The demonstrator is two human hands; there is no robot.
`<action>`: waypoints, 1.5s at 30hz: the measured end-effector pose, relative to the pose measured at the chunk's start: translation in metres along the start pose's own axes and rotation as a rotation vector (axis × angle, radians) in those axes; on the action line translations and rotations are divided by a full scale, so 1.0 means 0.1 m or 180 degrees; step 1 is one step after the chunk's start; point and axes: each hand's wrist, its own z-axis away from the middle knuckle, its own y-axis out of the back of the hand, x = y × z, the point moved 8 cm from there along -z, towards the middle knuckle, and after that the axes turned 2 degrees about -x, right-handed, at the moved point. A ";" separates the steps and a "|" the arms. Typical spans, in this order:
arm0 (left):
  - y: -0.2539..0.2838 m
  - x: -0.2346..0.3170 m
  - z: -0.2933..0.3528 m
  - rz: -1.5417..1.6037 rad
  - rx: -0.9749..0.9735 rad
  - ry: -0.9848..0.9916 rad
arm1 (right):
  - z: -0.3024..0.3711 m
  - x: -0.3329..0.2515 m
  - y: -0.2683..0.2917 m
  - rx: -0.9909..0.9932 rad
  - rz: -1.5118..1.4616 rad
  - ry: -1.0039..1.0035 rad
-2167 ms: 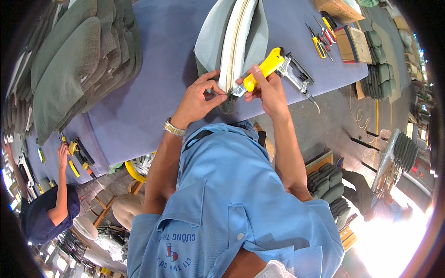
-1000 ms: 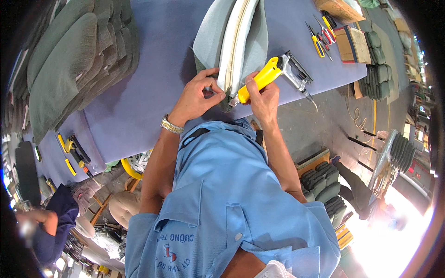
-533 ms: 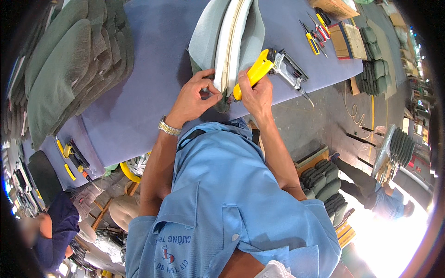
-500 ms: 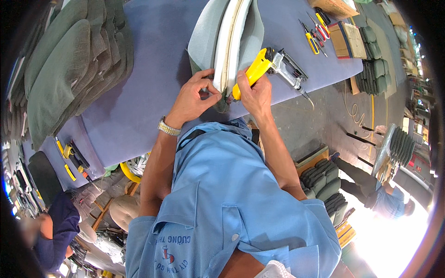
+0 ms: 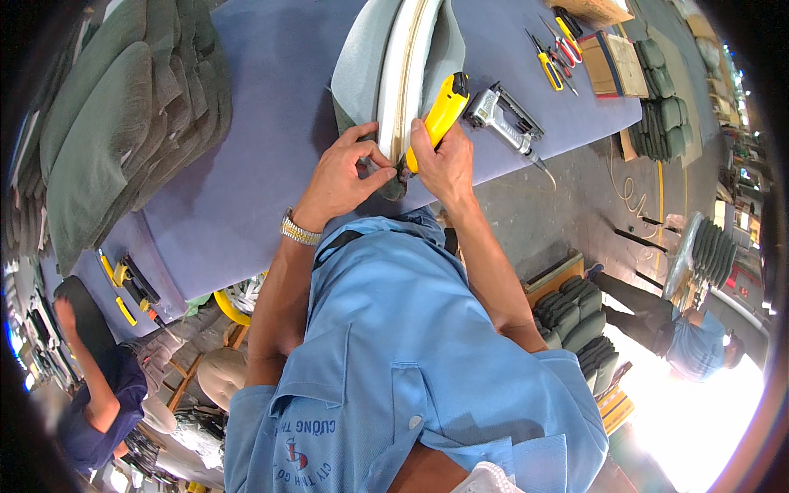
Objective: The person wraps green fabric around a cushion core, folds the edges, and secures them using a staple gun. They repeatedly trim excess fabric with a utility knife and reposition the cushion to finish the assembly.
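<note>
A curved grey upholstered piece (image 5: 359, 72) with a white foam band and a tan strip along its middle lies in front of me on the table. My left hand (image 5: 345, 174), with a metal watch at the wrist, pinches the dark fabric edge (image 5: 391, 189) at its near end. Wrapped round a yellow utility knife (image 5: 446, 108) with a black butt, my right hand (image 5: 448, 164) is close beside the left fingertips. The knife's lower end points at the fabric edge; its blade cannot be made out.
Right of the knife lies a silver staple gun (image 5: 503, 119) with a hose. Scissors (image 5: 568, 45) and a yellow-handled screwdriver (image 5: 549, 72) lie beyond it. Grey fabric covers (image 5: 103, 135) are stacked at left. Co-workers are at lower left (image 5: 107, 411) and right (image 5: 694, 345).
My right hand has shifted slightly left, and the knife now stands steeper, its butt apart from the staple gun. At lower left, the co-worker's arm has come up.
</note>
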 end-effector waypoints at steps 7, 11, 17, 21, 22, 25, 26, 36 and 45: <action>-0.01 0.09 -0.04 -0.0160 -0.0266 0.0195 | -0.02 0.01 0.00 0.0080 0.0166 -0.0065; -0.03 0.08 -0.05 -0.0021 -0.0228 0.0138 | -0.04 -0.06 0.01 0.0074 0.0399 -0.0070; -0.12 0.09 -0.08 0.0024 -0.0346 0.0204 | -0.09 -0.02 0.02 0.0152 0.0349 -0.0012; -0.13 0.11 -0.10 0.0033 -0.0319 0.0191 | -0.15 0.02 0.04 0.0149 0.0226 -0.0115; -0.13 0.12 -0.11 0.0035 -0.0317 0.0169 | -0.15 0.03 0.05 0.0178 0.0169 -0.0088; -0.13 0.11 -0.12 0.0091 -0.0331 0.0223 | -0.17 0.08 0.04 0.0251 -0.0044 -0.0078; -0.13 0.10 -0.11 0.0118 -0.0337 0.0261 | -0.17 0.10 0.04 0.0268 -0.0143 -0.0122; -0.04 0.04 -0.06 0.0450 -0.0196 0.0200 | -0.25 0.21 -0.08 -0.0252 -0.0328 -0.0200; -0.06 0.13 -0.03 0.0269 -0.0026 0.0238 | -0.22 -0.01 -0.07 -0.0430 0.0141 0.0007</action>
